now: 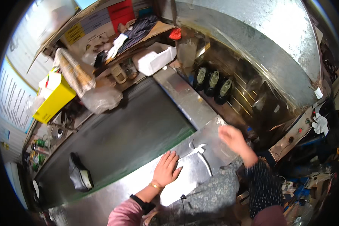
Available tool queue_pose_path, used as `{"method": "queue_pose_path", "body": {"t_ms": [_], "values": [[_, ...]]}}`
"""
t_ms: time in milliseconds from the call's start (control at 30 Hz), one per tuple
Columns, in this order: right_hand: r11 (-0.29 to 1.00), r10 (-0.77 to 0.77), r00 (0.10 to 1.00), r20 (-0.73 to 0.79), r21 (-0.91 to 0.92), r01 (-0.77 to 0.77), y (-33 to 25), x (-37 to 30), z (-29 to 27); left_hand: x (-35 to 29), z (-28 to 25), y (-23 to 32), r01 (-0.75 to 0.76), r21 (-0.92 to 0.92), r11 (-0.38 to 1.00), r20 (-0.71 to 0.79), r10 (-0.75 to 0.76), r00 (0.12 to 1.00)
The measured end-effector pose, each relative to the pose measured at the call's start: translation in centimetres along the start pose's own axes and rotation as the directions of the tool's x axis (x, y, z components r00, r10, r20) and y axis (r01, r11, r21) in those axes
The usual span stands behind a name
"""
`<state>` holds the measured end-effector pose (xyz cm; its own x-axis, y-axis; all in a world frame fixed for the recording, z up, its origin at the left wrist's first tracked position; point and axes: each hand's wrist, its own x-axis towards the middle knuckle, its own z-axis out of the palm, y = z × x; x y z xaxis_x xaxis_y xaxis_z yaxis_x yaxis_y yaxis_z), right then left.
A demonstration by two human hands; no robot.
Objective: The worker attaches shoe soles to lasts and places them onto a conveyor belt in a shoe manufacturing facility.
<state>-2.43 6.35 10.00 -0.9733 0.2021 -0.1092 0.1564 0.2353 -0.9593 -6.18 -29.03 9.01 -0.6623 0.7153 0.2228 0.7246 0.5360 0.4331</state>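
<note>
My left hand [165, 168] lies flat on the bare metal ledge [139, 180] along the conveyor, fingers stretched over the belt's green edge. Nothing is in it. To its right rests a pair of pliers [204, 161] with a silvery head and pale, spread handles. My right hand [235, 140] is beyond the pliers, near the ledge's right corner; its fingers look extended and seem to hold nothing. On the dark conveyor belt [128, 128], toward the left, sits a dark shoe [78, 174], well apart from both hands.
Three dark shoes [213, 81] stand soles up on a rack under a big metal hood [260, 37]. A yellow box [54, 98], a plastic bag [101, 98] and a white bin [154, 59] line the far side. A control panel [293, 133] with buttons is at right.
</note>
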Motion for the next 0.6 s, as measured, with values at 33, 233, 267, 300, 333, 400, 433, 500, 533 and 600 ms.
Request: {"method": "queue_pose_path", "body": {"t_ms": [33,233,267,300,333,400,433,500,533,600], "values": [[0.996,0.046,0.998,0.051,0.069,-0.050,-3.4,-4.3,2.7,-1.0,-0.2,-0.5,0.012,-0.017,1.000,-0.041,-0.012,0.999],[0.819,-0.316,0.929,0.193,-0.438,0.370,-12.9,-21.8,10.2,-2.4,0.6,-2.1,0.081,-0.363,0.928,-0.260,-0.184,0.948],[0.723,-0.325,0.917,0.229,-0.565,0.398,-12.6,-23.2,10.8,-2.9,-0.5,-2.4,0.107,-0.375,0.921,-0.295,-0.228,0.928],[0.649,-0.350,0.912,0.215,-0.646,0.402,-10.8,-24.5,11.5,-3.8,-1.8,-3.4,0.138,-0.275,0.951,-0.339,-0.230,0.912],[0.563,-0.404,0.889,0.215,-0.707,0.427,-10.4,-24.9,12.2,-5.2,-3.3,-4.6,0.175,-0.171,0.970,-0.388,-0.230,0.893],[0.566,-0.463,0.861,0.212,-0.677,0.471,-9.9,-24.6,13.0,-10.2,-8.0,-9.8,0.371,0.122,0.920,-0.540,-0.252,0.803],[0.562,-0.466,0.857,0.219,-0.675,0.478,-9.5,-24.4,13.3,-13.3,-10.1,-12.6,0.537,0.197,0.820,-0.604,-0.330,0.726],[0.600,-0.475,0.859,0.191,-0.644,0.475,-9.4,-23.8,14.3,-20.3,-15.6,-17.9,0.791,0.438,0.428,-0.719,-0.361,0.594],[0.595,-0.468,0.863,0.189,-0.654,0.467,-9.3,-23.8,14.6,-21.7,-17.8,-18.9,0.934,0.340,0.110,-0.732,-0.592,0.337],[0.566,-0.496,0.853,0.160,-0.686,0.458,-9.4,-23.6,14.9,-24.2,-21.6,-19.8,0.985,0.041,-0.169,-0.705,-0.703,-0.092]]}}
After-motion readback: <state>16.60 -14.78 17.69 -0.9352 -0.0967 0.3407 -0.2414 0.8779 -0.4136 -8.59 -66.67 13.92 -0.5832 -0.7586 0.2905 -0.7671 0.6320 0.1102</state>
